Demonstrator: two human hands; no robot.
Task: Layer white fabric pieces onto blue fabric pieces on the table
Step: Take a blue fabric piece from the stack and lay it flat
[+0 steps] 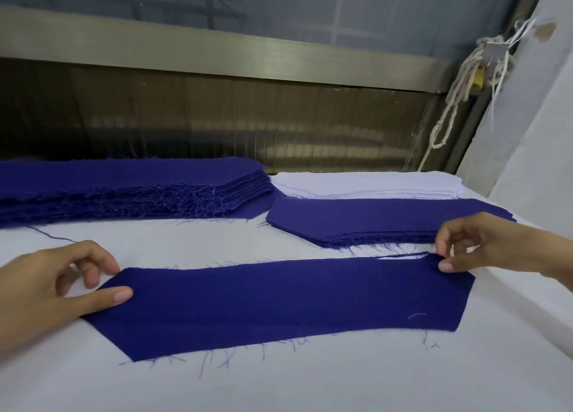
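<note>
Between the left hand and the right hand, on the white-covered table: one long blue piece, spread flat, pointed at the end by the left hand, frayed along both long edges. Held at both ends.

At the left hand: thumb laid flat on top of the pointed tip, fingers curled against the far edge, gripping the cloth there. At the right hand: far corner pinched between thumb and curled fingers and lifted a little off the table, with a thin sliver of white showing just beside the thumb. Table or white cloth underneath, impossible to tell. Below the right hand, on the piece, a short pale thread.

Beyond the left hand and well apart from it: a tall blue stack, ragged at the edges, with loose threads trailing onto the table. Just beyond the right hand's fingers: a low stack of blue pieces, cut to the same pointed shape. Directly behind that, edge to edge with it: a white stack.

Far above the right hand: a knotted cord hanging by the end of a metal rail.
</note>
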